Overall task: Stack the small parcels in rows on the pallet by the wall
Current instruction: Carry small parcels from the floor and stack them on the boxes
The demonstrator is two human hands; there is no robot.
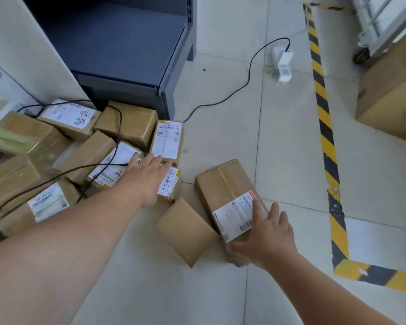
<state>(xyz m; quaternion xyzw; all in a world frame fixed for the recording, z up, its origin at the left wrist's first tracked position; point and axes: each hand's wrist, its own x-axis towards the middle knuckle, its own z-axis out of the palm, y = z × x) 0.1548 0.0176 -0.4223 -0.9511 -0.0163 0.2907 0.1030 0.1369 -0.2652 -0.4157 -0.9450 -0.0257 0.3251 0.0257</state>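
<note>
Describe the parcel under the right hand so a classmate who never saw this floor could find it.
From the yellow-and-black floor tape, look left to the first two cartons, short of the pile by the dark cabinet. The parcel is the one nearer the tape, under the right hand. Unlike its plain neighbour, it bears a white label with a red corner.

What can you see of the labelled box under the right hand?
The parcel is a brown cardboard box, taped along its top seam, flat on the tiled floor. A white barcode label with a red corner covers its near end, where the right hand rests. A smaller plain box lies beside it.
</note>
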